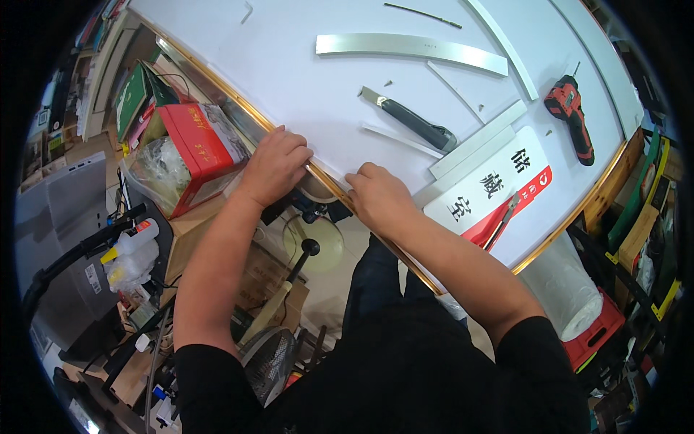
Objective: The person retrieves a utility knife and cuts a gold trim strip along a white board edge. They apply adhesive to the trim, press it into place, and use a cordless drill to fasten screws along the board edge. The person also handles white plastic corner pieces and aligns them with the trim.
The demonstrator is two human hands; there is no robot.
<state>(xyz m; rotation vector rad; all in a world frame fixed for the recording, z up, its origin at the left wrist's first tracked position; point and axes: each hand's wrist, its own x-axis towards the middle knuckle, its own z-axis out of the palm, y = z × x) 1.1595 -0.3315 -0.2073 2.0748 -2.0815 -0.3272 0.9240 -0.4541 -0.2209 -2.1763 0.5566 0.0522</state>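
Observation:
My left hand rests on the gold-trimmed near edge of a white table, its fingers curled over the trim. Just to the right, my right hand is at the same edge with bent fingers; whatever they pinch is hidden. Beyond my hands on the white tabletop lies a dark utility knife with its wide blade out. A thin white strip is beside it. To the right of my right hand is a white and red sign plate, with a slim metal cutter on top.
Silver metal strips and a drill bit lie farther back. A red and black cordless drill is at the right. Left of the table stand a red box and a white bottle. A fan is below.

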